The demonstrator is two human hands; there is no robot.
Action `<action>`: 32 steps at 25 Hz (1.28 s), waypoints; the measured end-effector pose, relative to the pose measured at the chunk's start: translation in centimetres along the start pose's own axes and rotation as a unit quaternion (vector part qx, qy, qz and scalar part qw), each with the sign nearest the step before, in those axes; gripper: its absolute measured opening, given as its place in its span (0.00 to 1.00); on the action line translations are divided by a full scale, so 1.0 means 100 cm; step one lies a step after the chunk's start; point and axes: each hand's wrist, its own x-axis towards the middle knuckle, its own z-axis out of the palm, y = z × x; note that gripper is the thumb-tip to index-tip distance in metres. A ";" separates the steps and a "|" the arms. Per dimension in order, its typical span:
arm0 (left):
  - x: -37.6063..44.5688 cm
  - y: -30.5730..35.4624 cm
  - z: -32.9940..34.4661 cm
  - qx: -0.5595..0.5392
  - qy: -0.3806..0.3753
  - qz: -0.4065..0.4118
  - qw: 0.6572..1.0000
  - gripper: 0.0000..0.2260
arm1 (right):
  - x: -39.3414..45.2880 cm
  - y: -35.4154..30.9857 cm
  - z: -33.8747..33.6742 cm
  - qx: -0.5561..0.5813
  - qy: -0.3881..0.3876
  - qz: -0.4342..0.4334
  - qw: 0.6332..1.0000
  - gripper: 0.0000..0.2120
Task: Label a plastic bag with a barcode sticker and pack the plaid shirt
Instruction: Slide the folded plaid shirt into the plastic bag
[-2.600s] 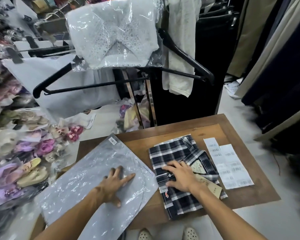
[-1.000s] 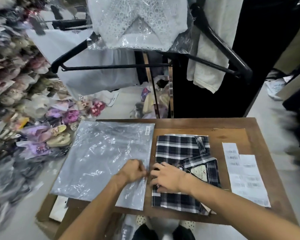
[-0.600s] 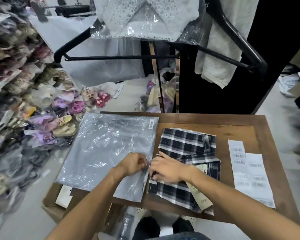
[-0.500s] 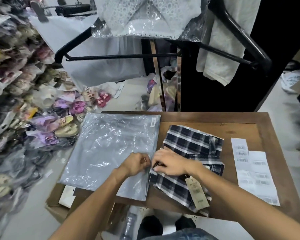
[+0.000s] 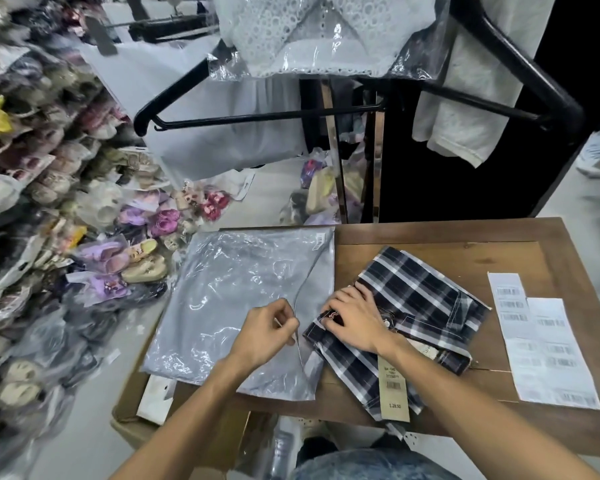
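The folded navy-and-white plaid shirt [image 5: 409,306] lies skewed on the brown wooden bench [image 5: 499,247], its near-left corner just at the open edge of the clear, crinkled plastic bag [image 5: 229,299], which lies flat to its left and overhangs the bench's left side. A small white barcode sticker [image 5: 319,242] already sits at the bag's far right corner, so the labelling looks done and the packing step is in hand. The right hand [image 5: 354,323] presses on the shirt's near-left corner, fingers curled over the hem and gripping it. The left hand [image 5: 267,332] pinches the bag's upper layer at its mouth, fingers closed on the thin film and lifting it slightly. A beige paper price tag [image 5: 394,389] trails from the shirt towards the bench's near edge. To the right lie white sheets of barcode labels [image 5: 548,341], well apart from the shirt. The next move probably calls for raising the film further to widen the mouth, then sliding the shirt leftwards, corner first, while keeping the fold flat and the tag from snagging.
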 end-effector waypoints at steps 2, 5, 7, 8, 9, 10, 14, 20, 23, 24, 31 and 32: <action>-0.001 0.003 -0.010 0.025 0.017 0.007 1.000 0.04 | 0.000 -0.001 0.001 -0.008 0.012 -0.002 1.000 0.15; 0.002 0.007 -0.018 0.133 0.072 0.000 0.988 0.09 | 0.000 0.000 0.001 -0.014 0.027 -0.011 0.999 0.15; 0.009 0.011 -0.018 0.240 0.074 -0.062 0.966 0.13 | -0.001 0.000 0.003 -0.015 0.036 -0.015 0.999 0.15; 0.014 0.013 -0.017 0.274 0.060 -0.096 0.955 0.14 | -0.001 0.000 0.005 -0.015 0.041 -0.018 0.999 0.15; 0.018 0.017 -0.017 0.296 0.048 -0.120 0.947 0.16 | -0.001 0.001 0.006 -0.016 0.045 -0.022 0.999 0.15; 0.022 0.020 -0.016 0.312 0.045 -0.131 0.940 0.17 | -0.002 0.001 0.006 -0.016 0.048 -0.024 0.998 0.15; 0.028 0.033 -0.012 0.371 0.075 -0.067 0.923 0.18 | -0.002 0.001 0.004 -0.027 0.043 -0.026 0.998 0.14; 0.019 0.051 -0.042 0.330 0.111 -0.075 0.934 0.21 | -0.002 0.000 0.006 -0.042 0.042 -0.024 0.998 0.13; 0.015 0.052 -0.053 0.325 0.117 -0.075 0.935 0.21 | -0.002 -0.001 0.009 -0.048 0.033 -0.014 0.998 0.12; 0.013 0.051 -0.051 0.327 0.096 -0.076 0.937 0.21 | -0.001 -0.003 0.008 -0.039 0.026 -0.005 0.999 0.11; 0.004 0.035 -0.005 0.321 -0.045 -0.047 0.945 0.18 | 0.044 -0.013 -0.028 0.155 0.001 0.161 0.975 0.12; 0.002 0.033 -0.002 0.314 -0.054 -0.039 0.947 0.18 | 0.049 -0.012 -0.031 0.173 0.024 0.185 0.967 0.14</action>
